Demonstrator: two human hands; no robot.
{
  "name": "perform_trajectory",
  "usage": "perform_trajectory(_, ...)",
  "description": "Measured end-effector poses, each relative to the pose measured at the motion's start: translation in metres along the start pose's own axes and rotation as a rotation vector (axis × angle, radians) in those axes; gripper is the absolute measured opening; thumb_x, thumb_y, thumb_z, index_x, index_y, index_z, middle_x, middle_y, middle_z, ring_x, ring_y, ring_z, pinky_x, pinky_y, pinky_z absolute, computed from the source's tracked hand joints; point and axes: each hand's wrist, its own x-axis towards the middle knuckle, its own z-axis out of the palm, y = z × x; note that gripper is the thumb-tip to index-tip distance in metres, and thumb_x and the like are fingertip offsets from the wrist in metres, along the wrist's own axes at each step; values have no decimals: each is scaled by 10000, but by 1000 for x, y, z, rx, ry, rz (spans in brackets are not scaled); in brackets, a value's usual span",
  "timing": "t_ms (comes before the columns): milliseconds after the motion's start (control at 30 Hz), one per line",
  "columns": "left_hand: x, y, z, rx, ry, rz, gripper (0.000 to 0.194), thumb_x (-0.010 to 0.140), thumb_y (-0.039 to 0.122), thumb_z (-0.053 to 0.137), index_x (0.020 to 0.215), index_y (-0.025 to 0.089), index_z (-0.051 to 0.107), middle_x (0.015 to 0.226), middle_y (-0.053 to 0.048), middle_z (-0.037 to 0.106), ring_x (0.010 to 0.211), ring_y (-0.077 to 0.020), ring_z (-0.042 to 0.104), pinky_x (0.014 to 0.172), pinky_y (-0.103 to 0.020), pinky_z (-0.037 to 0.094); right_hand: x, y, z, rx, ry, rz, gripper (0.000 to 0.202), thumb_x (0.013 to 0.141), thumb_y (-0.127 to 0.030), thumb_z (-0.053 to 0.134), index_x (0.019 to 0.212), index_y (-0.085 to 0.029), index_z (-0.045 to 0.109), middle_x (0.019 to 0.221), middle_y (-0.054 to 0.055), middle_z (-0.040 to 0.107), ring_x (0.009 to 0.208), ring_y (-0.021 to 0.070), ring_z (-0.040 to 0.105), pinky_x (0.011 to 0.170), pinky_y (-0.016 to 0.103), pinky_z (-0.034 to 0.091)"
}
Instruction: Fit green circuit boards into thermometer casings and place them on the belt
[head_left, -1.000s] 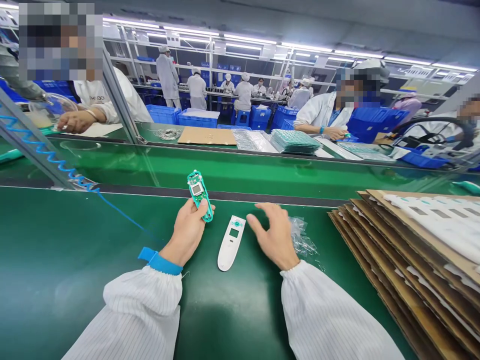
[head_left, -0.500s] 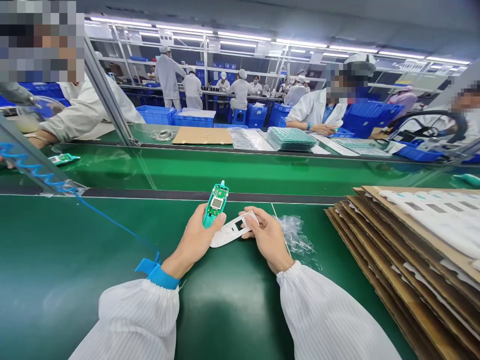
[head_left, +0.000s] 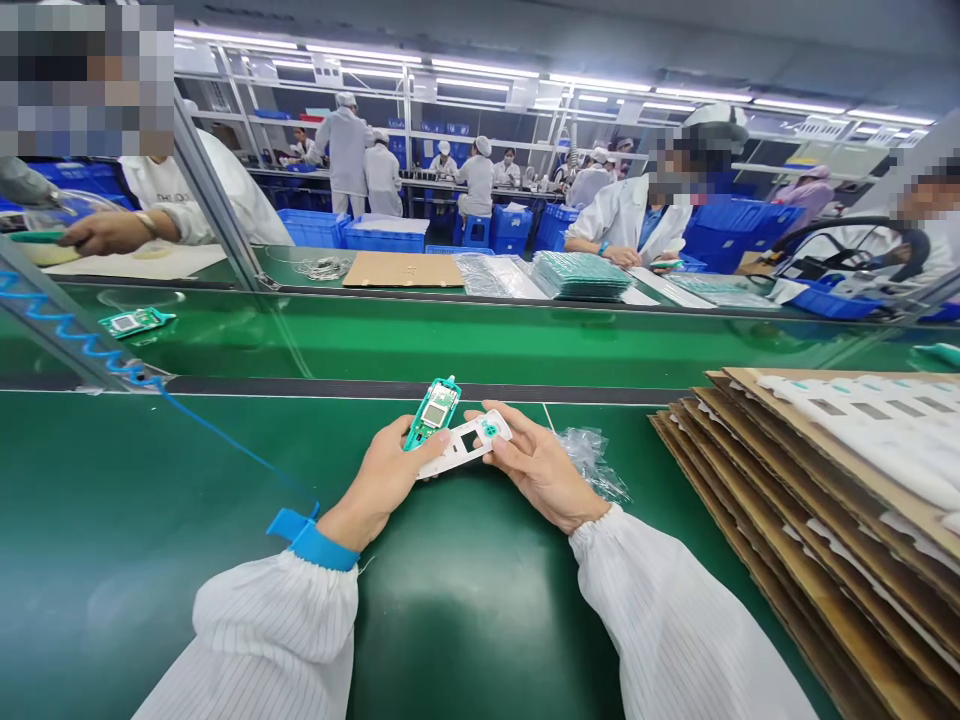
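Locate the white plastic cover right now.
In the head view the white plastic cover is at centre, held by the right hand, its lower end against the left hand beside the green circuit board, above the green mat.

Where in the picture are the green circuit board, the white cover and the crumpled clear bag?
green circuit board (head_left: 435,410): head view, on its small screen.
white cover (head_left: 459,451): head view, below its window.
crumpled clear bag (head_left: 596,462): head view, on its middle.
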Motion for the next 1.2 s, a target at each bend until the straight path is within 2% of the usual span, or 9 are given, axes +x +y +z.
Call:
perform_trajectory(100, 5, -4, -3, 42, 98, 12, 491, 876, 643, 625, 1004, 178, 711, 807, -50, 693, 690, -183, 597, 591, -272, 403, 2, 4, -4, -102, 32, -52, 537, 794, -420, 861, 1283, -289, 679, 1330, 71, 704, 1121, 221, 671, 914, 360, 571)
perform_trajectory(200, 9, -7, -7, 113, 201, 156, 543, 986, 628, 426, 1206, 219, 708, 934, -76, 746, 913, -237, 671, 752, -310, 465, 4, 7, -5, -164, 104, -87, 546, 784, -475, 860, 1254, -255, 689, 1266, 89, 737, 1145, 244, 674, 961, 400, 568)
perform_trajectory(300, 7, -7, -8, 163, 107, 340, 464, 982, 546, 509, 1335, 288, 667, 1209, -55, 732, 1158, -248, 646, 969, -326, 458, 5, 5, -4, -159, 150, -97, 567, 782, -486, 862, 1263, -244, 685, 1257, 85, 743, 1207, 251, 663, 1109, 440, 490)
perform_trajectory(400, 2, -6, -4, 207, -36, 399, 410, 910, 468, 651, 1285, 314, 709, 1334, -36, 685, 1249, -264, 604, 1052, -338, 447, 5, 4, -3, -165, 153, -106, 583, 755, -500, 877, 1247, -241, 701, 1242, 72, 748, 1212, 270, 668, 1142, 453, 465)
perform_trajectory(633, -6, -6, 3, 230, -113, 358, 415, 880, 454, 689, 1270, 315, 722, 1308, -29, 708, 1216, -279, 629, 1070, -381, 452, 10, 17, -7, -144, 168, -130, 545, 735, -530, 883, 1173, -246, 726, 1155, 72, 766, 1081, 262, 718, 1065, 441, 519)
perform_trajectory(767, -12, -3, 9, 275, -180, 376, 471, 877, 397, 700, 1341, 323, 667, 1229, -17, 735, 1063, -250, 670, 953, -347, 495, 9, 15, -3, -98, 186, -129, 497, 799, -570, 820, 1147, -228, 726, 1165, 83, 752, 1079, 246, 705, 1076, 438, 503)
perform_trajectory(867, -16, -2, 16, 335, -155, 420, 400, 924, 360, 635, 1320, 312, 676, 1194, -29, 742, 992, -238, 674, 888, -330, 488, 8, 12, 0, -26, 176, -118, 459, 870, -613, 728, 1120, -229, 726, 1180, 77, 736, 1083, 225, 682, 1079, 434, 491)
perform_trajectory(1033, -17, -8, 21, 421, -100, 480, 354, 952, 341, 575, 1277, 306, 710, 1169, -58, 754, 931, -253, 694, 795, -326, 481, 8, 14, 2, 42, 204, -70, 443, 865, -625, 724, 1099, -250, 700, 1152, 55, 703, 1041, 207, 654, 1007, 405, 516)
perform_trajectory(1200, -15, -18, 19, 470, 10, 534, 394, 928, 376, 618, 1307, 314, 705, 1138, -70, 770, 1009, -294, 710, 874, -355, 499, 4, 12, 6, 4, 170, -143, 413, 852, -637, 729, 993, -255, 661, 1062, 35, 661, 954, 188, 616, 951, 382, 527)
